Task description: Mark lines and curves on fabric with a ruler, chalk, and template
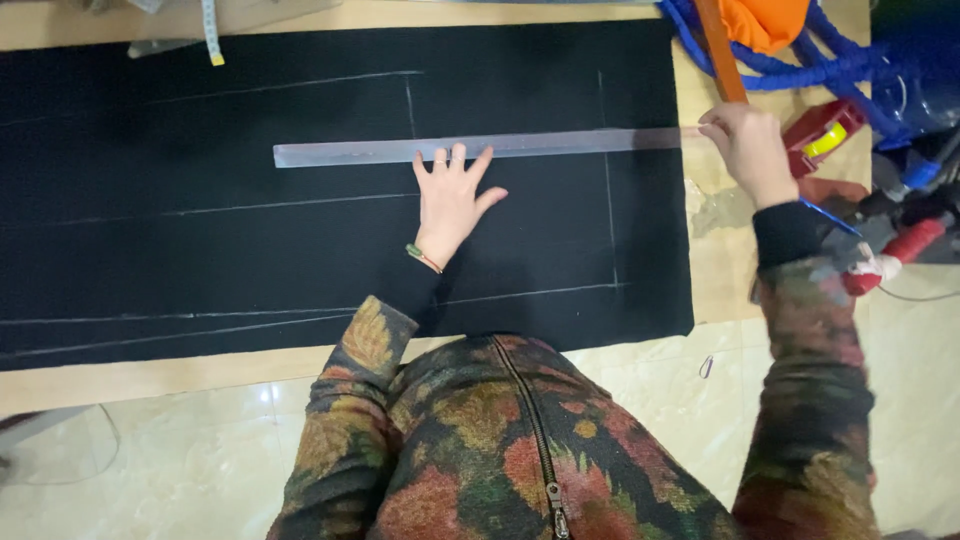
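A black cloth point(200, 250) marked with white chalk lines is spread over a wooden table point(150, 375). A long clear ruler point(350, 152) lies across the cloth from left to right. My left hand point(450, 200) rests flat with fingers spread, its fingertips touching the ruler near the ruler's middle. My right hand point(745, 148) is closed at the ruler's right end, off the cloth's right edge; whether it pinches the ruler or a small piece of chalk cannot be made out.
An orange-brown stick point(722, 50), blue rope point(790, 65) and orange cloth point(765, 20) lie at the back right. A red tool point(825, 135) and other red and blue tools sit at the right. A measuring tape point(211, 30) hangs at the top left. Tiled floor below.
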